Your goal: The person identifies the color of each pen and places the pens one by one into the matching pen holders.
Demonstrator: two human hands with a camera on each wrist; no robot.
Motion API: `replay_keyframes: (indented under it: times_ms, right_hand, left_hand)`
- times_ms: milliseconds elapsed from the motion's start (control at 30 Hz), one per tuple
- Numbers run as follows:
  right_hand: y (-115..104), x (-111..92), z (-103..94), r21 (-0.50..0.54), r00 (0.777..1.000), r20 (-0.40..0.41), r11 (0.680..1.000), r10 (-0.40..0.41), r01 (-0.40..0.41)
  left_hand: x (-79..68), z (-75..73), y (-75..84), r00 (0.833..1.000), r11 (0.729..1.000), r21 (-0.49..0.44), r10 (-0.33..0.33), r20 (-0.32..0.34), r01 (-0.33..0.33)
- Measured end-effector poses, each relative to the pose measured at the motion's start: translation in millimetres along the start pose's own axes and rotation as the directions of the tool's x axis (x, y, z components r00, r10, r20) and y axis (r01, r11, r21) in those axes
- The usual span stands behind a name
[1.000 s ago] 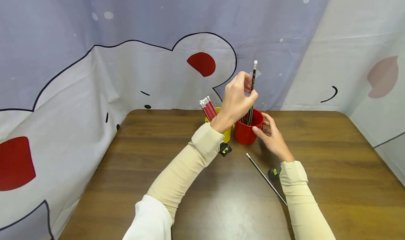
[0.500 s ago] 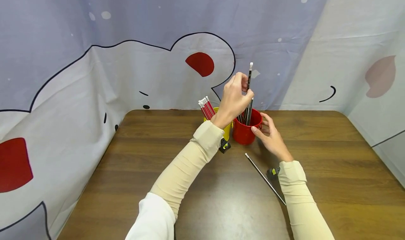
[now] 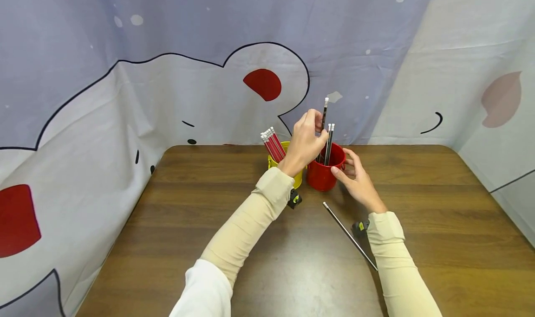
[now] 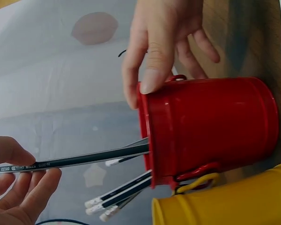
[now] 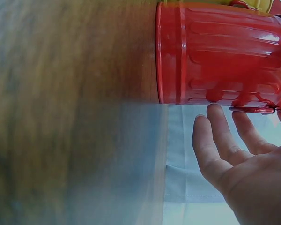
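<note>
My left hand (image 3: 307,138) pinches a black pencil (image 4: 93,157) by its upper part, between thumb and fingertips. The pencil's lower end is inside the red bucket (image 3: 322,177), hidden by the wall. Several other black pencils (image 4: 114,197) with white erasers lean out of that bucket. My right hand (image 3: 358,180) holds the bucket's right side at the rim, the thumb (image 4: 153,77) in front and the index finger behind. Its other fingers (image 5: 213,136) are loosely spread beside the wall. Another black pencil (image 3: 350,236) lies on the table near my right forearm.
A yellow bucket (image 4: 234,197) stands close on the left of the red one, with several red pencils (image 3: 273,144) leaning in it. The wooden table (image 3: 188,242) ends at a printed curtain (image 3: 200,94) behind the buckets.
My left hand has moved left and down with its pencil, which now stands lower and apart from the other black pencils. The right hand stays at the red bucket.
</note>
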State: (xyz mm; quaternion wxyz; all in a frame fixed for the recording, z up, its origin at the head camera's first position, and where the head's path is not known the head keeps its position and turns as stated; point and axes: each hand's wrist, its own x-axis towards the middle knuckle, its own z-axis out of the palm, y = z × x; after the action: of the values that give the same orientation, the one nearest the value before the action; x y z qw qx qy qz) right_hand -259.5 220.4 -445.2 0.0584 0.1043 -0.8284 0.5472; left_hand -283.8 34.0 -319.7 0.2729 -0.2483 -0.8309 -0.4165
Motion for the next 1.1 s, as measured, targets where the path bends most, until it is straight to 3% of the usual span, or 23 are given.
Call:
replay_keyframes:
  times_ms: [333,733,900,1100]
  right_hand:
    - [-3.6,-1.2,0.4,-0.009,1.000,0.000,1.000,-0.002,0.002]
    - [-37.6,-11.8,1.6,-0.008,1.000,0.016,1.000,-0.011,0.011]
    - [-31.1,-9.0,0.6,-0.005,1.000,0.018,1.000,0.000,0.000]
    - [-5.0,-0.5,-0.1,-0.017,1.000,0.003,1.000,0.021,-0.021]
  left_hand:
    - [-16.2,9.9,-12.1,0.999,0.999,0.007,-0.049,0.020,0.048]
    - [-37.0,22.4,-29.9,0.994,0.994,0.056,-0.095,0.059,0.092]
    - [-42.9,27.1,-34.6,0.990,0.989,0.091,-0.119,0.076,0.112]
    - [-43.8,30.5,-35.9,0.986,0.985,0.125,-0.135,0.095,0.123]
